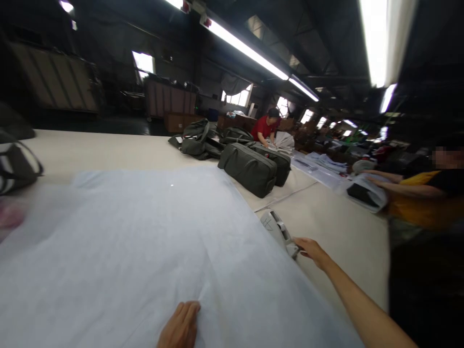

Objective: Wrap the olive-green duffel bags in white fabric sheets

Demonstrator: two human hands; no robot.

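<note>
A large white sheet point(145, 241), thin and slightly creased, spreads over the table before me. My left hand point(180, 325) is low in the view with its fingers together and bent onto the sheet; a crease runs up from the fingertips. To the right, my right hand point(312, 251) reaches out with thumb and fingers closed at the near end of a light grey tape dispenser point(271, 227). Dark writing marks the dispenser's side, and it stands by the sheet's right edge. Whether the fingertips pinch a piece of tape is too small to tell.
Dark green bags point(248, 169) stand beyond the sheet, and another dark bag point(20, 164) is at the left edge. A person in red point(263, 129) works across the table point(337, 227). At right, a blurred person in yellow and black handles a plastic-wrapped item point(366, 193).
</note>
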